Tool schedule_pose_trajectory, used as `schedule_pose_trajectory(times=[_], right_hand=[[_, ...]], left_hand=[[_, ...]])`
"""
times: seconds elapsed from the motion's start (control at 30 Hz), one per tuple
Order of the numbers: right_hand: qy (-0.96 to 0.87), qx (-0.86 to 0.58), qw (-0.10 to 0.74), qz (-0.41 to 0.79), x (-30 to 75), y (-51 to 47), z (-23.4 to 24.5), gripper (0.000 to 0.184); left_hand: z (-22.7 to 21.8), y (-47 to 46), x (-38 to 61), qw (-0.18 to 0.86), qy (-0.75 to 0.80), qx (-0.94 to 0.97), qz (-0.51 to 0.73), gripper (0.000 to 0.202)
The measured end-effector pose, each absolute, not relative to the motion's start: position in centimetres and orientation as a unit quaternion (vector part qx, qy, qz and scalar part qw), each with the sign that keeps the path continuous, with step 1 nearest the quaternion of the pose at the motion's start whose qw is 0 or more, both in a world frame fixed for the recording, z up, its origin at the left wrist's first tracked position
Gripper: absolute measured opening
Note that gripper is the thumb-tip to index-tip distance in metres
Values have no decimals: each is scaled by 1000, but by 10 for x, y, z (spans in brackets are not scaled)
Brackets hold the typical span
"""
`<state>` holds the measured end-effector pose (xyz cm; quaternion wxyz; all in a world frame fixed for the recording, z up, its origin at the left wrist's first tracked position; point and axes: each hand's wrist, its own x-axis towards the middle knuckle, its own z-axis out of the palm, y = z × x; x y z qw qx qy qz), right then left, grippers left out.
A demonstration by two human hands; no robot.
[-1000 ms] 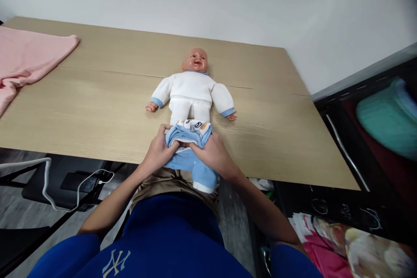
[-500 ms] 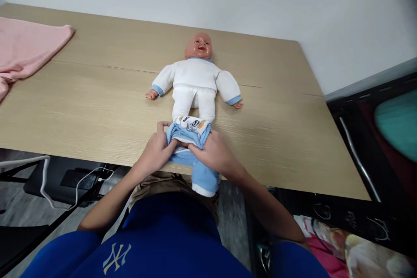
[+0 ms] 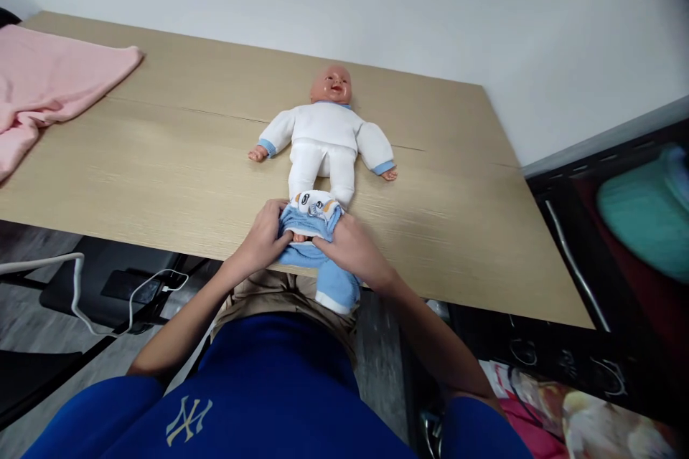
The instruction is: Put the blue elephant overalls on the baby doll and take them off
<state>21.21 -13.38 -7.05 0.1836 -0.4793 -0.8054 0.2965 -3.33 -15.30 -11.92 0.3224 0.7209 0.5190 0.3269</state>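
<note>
A baby doll (image 3: 324, 140) in a white suit with blue cuffs lies face up on the wooden table (image 3: 161, 172), head toward the wall. A small pair of light blue trousers (image 3: 312, 229) with a printed waistband is bunched around the doll's feet at the table's near edge. My left hand (image 3: 263, 237) grips the left side of the trousers, fingers curled into the fabric. On the right side, my right hand (image 3: 347, 251) grips them too. One trouser leg hangs off the table edge.
A pink cloth (image 3: 48, 79) lies at the table's far left. Under the table on the left are a white cable (image 3: 80, 287) and a dark frame. A dark shelf with a teal object (image 3: 646, 208) stands to the right. A white wall runs behind.
The bunched trousers have moved slightly farther along the doll's legs with both hands. The view has shifted a little.
</note>
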Motion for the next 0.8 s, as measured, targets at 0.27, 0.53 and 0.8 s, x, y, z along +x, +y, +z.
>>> schedule_pose_trajectory(times=[0.27,0.53,0.8], right_hand=[[-784,-394,327,351,227,-110,-98,41],[-775,-381,363,351,231,-89,-101,44],[-796,-377,289,375,248,-54,-88,46]], left_hand=[[-120,-145,-37,383,469,678,418,51],[-114,-121,-54,328,461,742,359,40],[-94,-86,-80,391,363,777,333,30]])
